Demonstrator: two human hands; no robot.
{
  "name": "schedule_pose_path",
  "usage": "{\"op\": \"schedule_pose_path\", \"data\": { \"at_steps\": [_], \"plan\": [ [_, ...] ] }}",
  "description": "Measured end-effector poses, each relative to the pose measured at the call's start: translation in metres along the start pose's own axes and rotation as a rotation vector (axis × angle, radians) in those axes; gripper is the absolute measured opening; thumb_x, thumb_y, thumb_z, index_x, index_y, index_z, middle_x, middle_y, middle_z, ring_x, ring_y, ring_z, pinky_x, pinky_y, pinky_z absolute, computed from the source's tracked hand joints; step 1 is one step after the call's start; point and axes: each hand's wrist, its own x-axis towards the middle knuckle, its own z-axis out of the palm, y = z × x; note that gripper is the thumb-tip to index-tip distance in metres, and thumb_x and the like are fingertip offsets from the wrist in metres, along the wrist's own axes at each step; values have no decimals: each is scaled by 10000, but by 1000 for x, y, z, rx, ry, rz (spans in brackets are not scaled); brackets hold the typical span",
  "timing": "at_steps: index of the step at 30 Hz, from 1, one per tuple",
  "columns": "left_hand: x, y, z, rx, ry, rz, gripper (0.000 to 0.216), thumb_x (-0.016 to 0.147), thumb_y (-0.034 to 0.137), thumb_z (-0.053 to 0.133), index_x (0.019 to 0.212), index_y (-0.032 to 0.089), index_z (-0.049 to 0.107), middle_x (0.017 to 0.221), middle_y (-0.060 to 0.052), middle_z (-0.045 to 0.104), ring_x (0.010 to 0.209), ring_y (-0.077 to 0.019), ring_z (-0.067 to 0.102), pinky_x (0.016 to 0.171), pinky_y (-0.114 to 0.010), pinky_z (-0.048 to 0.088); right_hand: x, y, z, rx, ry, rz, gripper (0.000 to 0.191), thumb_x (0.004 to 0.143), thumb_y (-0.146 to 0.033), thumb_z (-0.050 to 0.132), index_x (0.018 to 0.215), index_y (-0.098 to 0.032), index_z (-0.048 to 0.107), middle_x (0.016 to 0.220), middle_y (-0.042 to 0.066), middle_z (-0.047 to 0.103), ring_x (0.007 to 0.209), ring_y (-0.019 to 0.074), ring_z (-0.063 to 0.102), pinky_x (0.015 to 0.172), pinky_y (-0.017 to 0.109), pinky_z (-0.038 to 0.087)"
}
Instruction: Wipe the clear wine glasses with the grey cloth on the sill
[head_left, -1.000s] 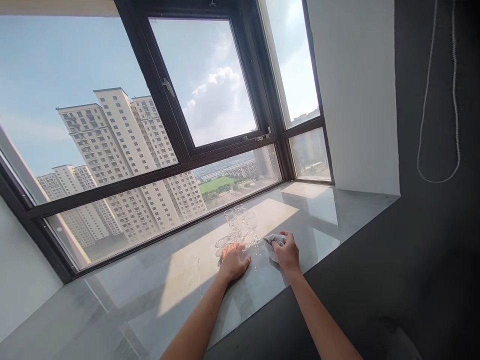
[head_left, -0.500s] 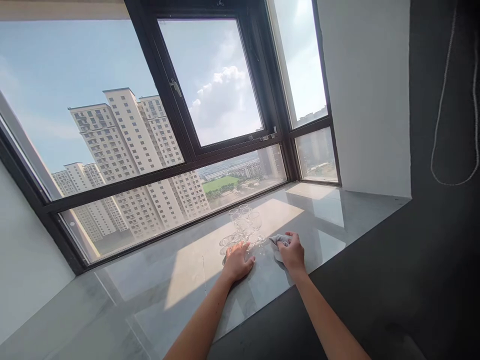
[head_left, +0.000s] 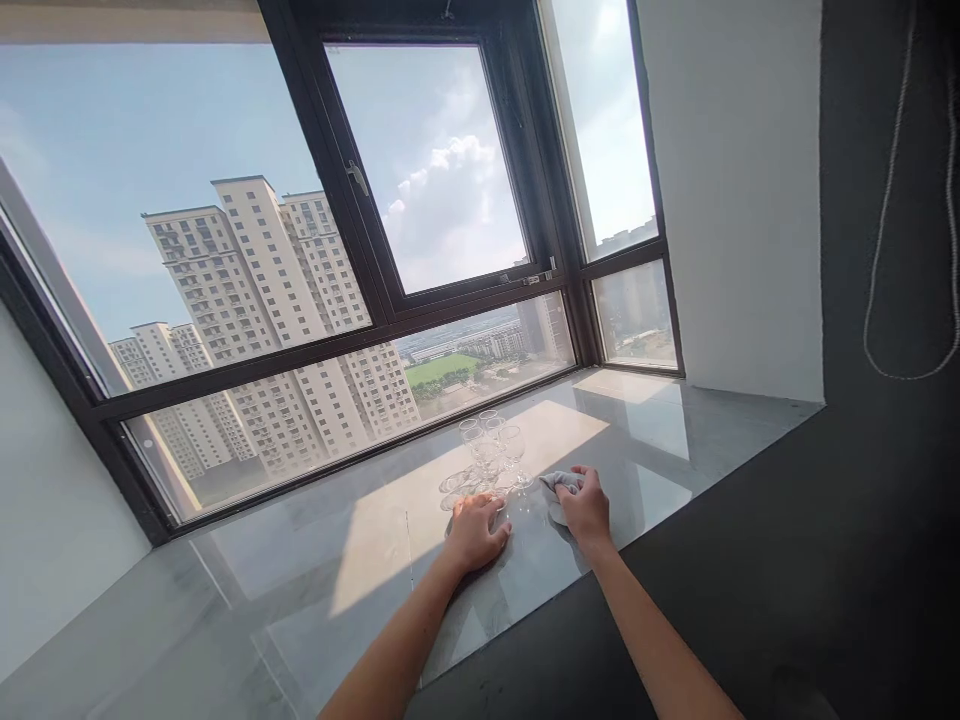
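Observation:
Several clear stemmed glasses (head_left: 489, 452) stand in a cluster on the grey marble windowsill (head_left: 315, 590). My left hand (head_left: 476, 532) lies flat on the sill just in front of them, fingers spread, beside a glass lying on its side (head_left: 454, 486). My right hand (head_left: 586, 508) rests to the right of the glasses, its fingers curled over a small grey cloth (head_left: 557, 483) on the sill.
A large black-framed window (head_left: 360, 300) runs along the back of the sill, with tower blocks outside. A white wall (head_left: 735, 200) closes the sill on the right. A looped cord (head_left: 911, 300) hangs on the dark wall at far right.
The view has shifted slightly, so the hands and glasses sit a little further right in the picture. Both hands stay where they were on the sill.

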Motion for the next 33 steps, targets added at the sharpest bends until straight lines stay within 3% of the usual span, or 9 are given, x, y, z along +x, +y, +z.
{"op": "schedule_pose_path", "data": {
  "at_steps": [6, 11, 16, 20, 25, 27, 28, 30, 33],
  "plan": [
    [-67, -23, -22, 40, 48, 32, 495, 840, 481, 552, 1306, 321, 598, 1350, -44, 583, 1286, -285, 453, 1173, -474, 196, 0, 4, -2, 18, -42, 27, 464, 724, -390, 577, 1136, -181, 534, 1013, 145, 683, 957, 300, 649, 722, 343, 487],
    [-111, -89, -46, 178, 64, -223, 469, 883, 472, 481, 1311, 315, 590, 1361, -35, 588, 1322, -278, 424, 1170, -472, 166, -1, 4, -4, -24, -71, 23, 478, 732, -410, 583, 1144, -174, 533, 1020, 157, 676, 930, 303, 643, 691, 349, 477],
    [-111, -167, -62, 283, 91, -620, 475, 923, 464, 383, 1322, 289, 572, 1437, -47, 523, 1320, -300, 422, 1122, -489, 220, -1, 3, -4, -20, -81, 25, 485, 725, -422, 586, 1141, -177, 535, 1035, 166, 675, 955, 311, 644, 677, 340, 474],
    [-102, -196, -63, 325, 117, -707, 455, 923, 469, 381, 1303, 286, 552, 1421, -62, 527, 1310, -312, 423, 1103, -515, 222, 1, 5, -1, -11, -64, 20, 475, 708, -410, 594, 1120, -179, 542, 1002, 157, 683, 939, 307, 653, 690, 340, 477],
    [-106, -181, -57, 308, 355, -763, 387, 919, 407, 390, 1208, 237, 584, 1227, -114, 610, 1169, -297, 534, 999, -455, 372, 1, 4, 2, -8, -51, 1, 462, 716, -392, 583, 1123, -180, 535, 978, 141, 686, 952, 306, 650, 712, 353, 485],
    [-102, -159, -52, 252, 420, -641, 334, 929, 336, 356, 1114, 235, 615, 1142, -96, 633, 1101, -266, 567, 960, -409, 415, 1, 4, 2, 1, -50, -9, 458, 722, -380, 580, 1128, -174, 531, 988, 142, 686, 962, 300, 647, 734, 354, 486],
    [-97, -144, -49, 215, 404, -518, 315, 927, 315, 358, 1076, 244, 627, 1117, -81, 639, 1089, -250, 571, 966, -388, 419, 1, 4, 3, 6, -54, -13, 455, 724, -373, 579, 1129, -173, 530, 997, 143, 685, 972, 297, 645, 742, 351, 486],
    [-79, -110, -38, 120, 257, -241, 280, 898, 334, 437, 1076, 259, 639, 1130, -62, 641, 1095, -241, 566, 995, -373, 417, 1, 4, 4, 12, -69, -20, 447, 730, -364, 576, 1132, -176, 526, 1010, 142, 685, 985, 289, 642, 745, 340, 486],
    [-35, -60, -17, 5, 133, -66, 376, 878, 393, 495, 1214, 269, 608, 1292, -52, 586, 1205, -241, 512, 1057, -377, 379, 1, 5, 4, 6, -73, -20, 439, 735, -363, 573, 1131, -183, 522, 999, 132, 689, 957, 277, 650, 736, 330, 485]
  ]
}}
